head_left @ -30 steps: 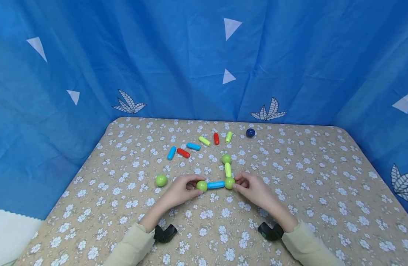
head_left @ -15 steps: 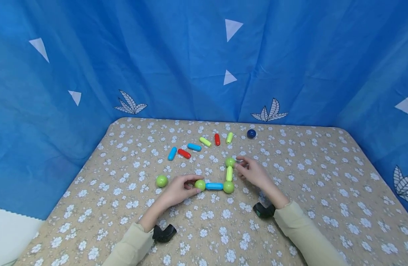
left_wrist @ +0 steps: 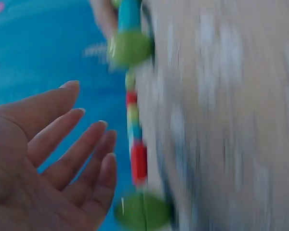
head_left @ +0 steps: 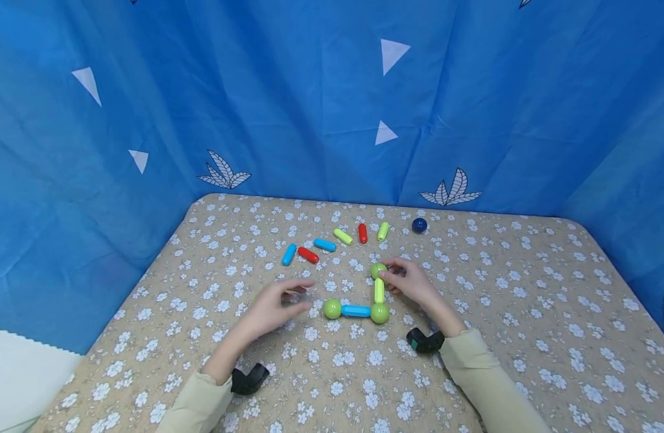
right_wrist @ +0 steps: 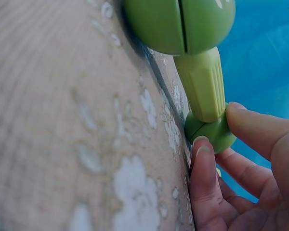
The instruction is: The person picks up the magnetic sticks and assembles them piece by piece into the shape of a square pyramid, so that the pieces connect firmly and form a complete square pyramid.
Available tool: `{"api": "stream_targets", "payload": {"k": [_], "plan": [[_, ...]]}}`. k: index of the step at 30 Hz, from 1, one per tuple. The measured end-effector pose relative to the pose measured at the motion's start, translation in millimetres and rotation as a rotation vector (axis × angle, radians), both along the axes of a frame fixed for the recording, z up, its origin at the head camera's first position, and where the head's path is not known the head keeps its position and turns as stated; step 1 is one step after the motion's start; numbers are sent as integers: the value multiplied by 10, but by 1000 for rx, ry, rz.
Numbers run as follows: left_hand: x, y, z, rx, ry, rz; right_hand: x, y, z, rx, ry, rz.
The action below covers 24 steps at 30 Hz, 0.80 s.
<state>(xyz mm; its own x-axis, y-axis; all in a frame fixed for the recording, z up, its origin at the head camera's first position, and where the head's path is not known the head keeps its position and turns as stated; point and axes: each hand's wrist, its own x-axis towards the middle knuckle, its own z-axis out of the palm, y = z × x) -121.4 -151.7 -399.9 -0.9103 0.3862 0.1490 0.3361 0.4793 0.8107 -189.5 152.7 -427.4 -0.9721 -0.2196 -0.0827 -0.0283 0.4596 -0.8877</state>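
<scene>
An L-shaped chain lies on the tablecloth: a green ball at its left end, a blue rod, a green corner ball, a yellow-green rod and a far green ball. My right hand pinches that far ball between thumb and fingers, as the right wrist view also shows at the ball. My left hand is held apart from the chain, left of its end ball, fingers spread and holding nothing. In the left wrist view a loose green ball lies near its fingers; the hand hides it in the head view.
Behind the chain lie loose rods: blue, red, another blue rod, yellow-green and more. A dark blue ball sits at the back. A blue curtain hangs around the flowered table.
My left hand has let go of the chain's left end ball and moved left. My right hand has gone from the corner ball to the far ball and taken hold of it.
</scene>
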Motion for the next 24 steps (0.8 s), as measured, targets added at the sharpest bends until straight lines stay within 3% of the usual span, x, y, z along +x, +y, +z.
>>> {"api": "stream_targets", "payload": {"k": [4,10,16,20,24], "plan": [[-113,-328,53,14,13,128,-17,15,26,-26,-4,-1],[-479,-603,-54,63,-29,240,-29,13,31,-44,4,5],[-764,-526,-147,8,-89,230,3,6,-2,-59,-6,2],[-841,-416,-174,-114,-29,241,20,-3,-13,-69,-7,-4],[-871,-347,-177,-171,15,277,18,-5,-16,-71,-5,-13]]}}
